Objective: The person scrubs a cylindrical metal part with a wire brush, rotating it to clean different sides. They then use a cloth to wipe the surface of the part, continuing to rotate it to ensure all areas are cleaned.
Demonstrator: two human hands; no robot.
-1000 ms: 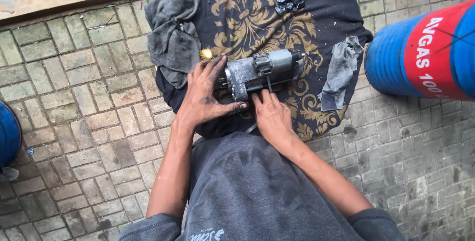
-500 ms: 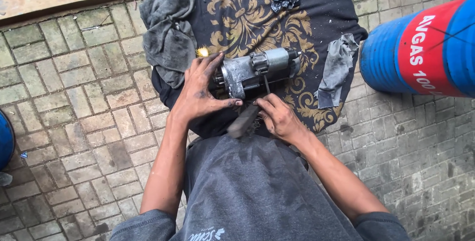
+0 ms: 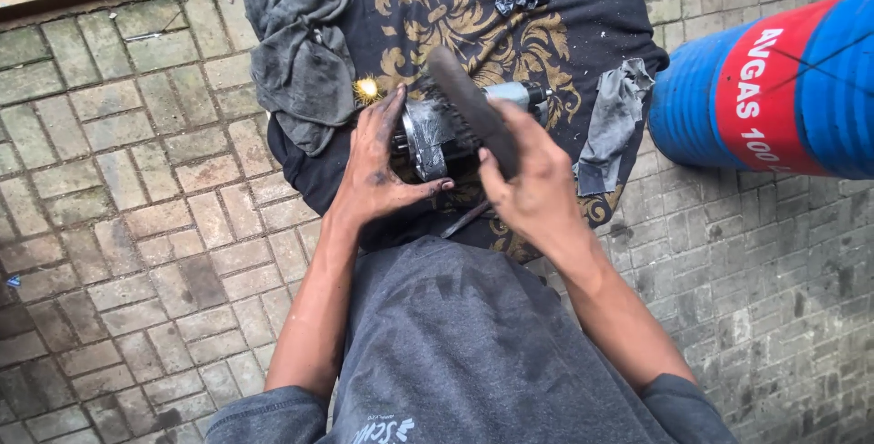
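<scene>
The starter motor point(image 3: 446, 130) lies on its side on the black cloth with a gold leaf pattern point(image 3: 455, 16), which is spread over the brick paving point(image 3: 137, 198) just far of the person's knees; it is a grey metal cylinder with a wider, paler end housing on the left and a narrower barrel running right; by its cast-metal look it is probably heavy and quite rigid, and its greasy film would make the smooth barrel slippery, so the flanged end housing seems the surer place to take hold of it.

The left hand point(image 3: 378, 171), smeared with black grease, is spread open and pressed flat against the left end of the motor, thumb stretched along the near side; it steadies rather than grips. The right hand point(image 3: 533, 184) is raised above the motor and closed round the near end of a dark, stubby bar-shaped tool point(image 3: 469, 102), which slants up and to the left over the barrel; the tool looks stiff and matt, though its exact kind cannot be told.

A small brass wire brush head point(image 3: 367, 90) sits just left of the motor; a soft, crumpled grey rag point(image 3: 300, 43) lies far left on the cloth's edge; a smaller grey rag point(image 3: 614, 121) lies to the right; a blue and red steel drum point(image 3: 774, 89) lies on its side at far right.
</scene>
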